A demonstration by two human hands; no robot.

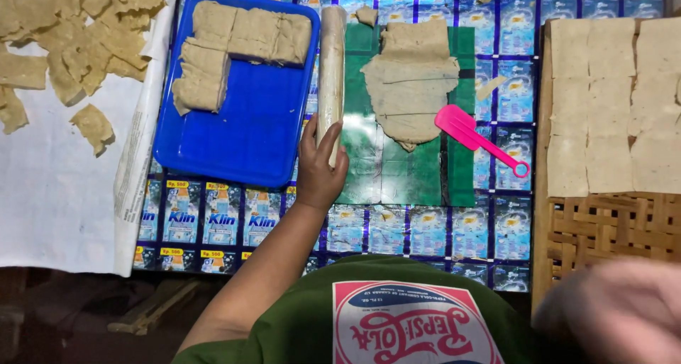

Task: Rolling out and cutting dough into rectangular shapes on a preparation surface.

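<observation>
A blue tray (248, 133) lies on the desk (425, 229), which is covered with a sheet of printed sachet wrappers. Blocks of beige dough (227, 45) fill the tray's far end and left corner. To its left, a white paper sheet (57, 194) carries torn flat dough scraps (78, 38). To the tray's right lies a green mat (397, 172) with a rolled-out sheet of dough (411, 80) on it, scored by faint lines. A pink plastic scraper (472, 133) rests at the mat's right edge, just beside the flat dough, its handle pointing towards the person. Further right, a woven bamboo rack (603, 226) holds rows of pale square dough pieces (610, 94).

A rolling pin (330, 66) lies between tray and mat, running away from the person. The left hand (319, 169) rests on its near end, fingers (328, 141) loosely curled around it, not clenched tight. The right hand (624, 314) is a blur at the lower right corner; I cannot tell how its fingers stand or whether it holds anything.
</observation>
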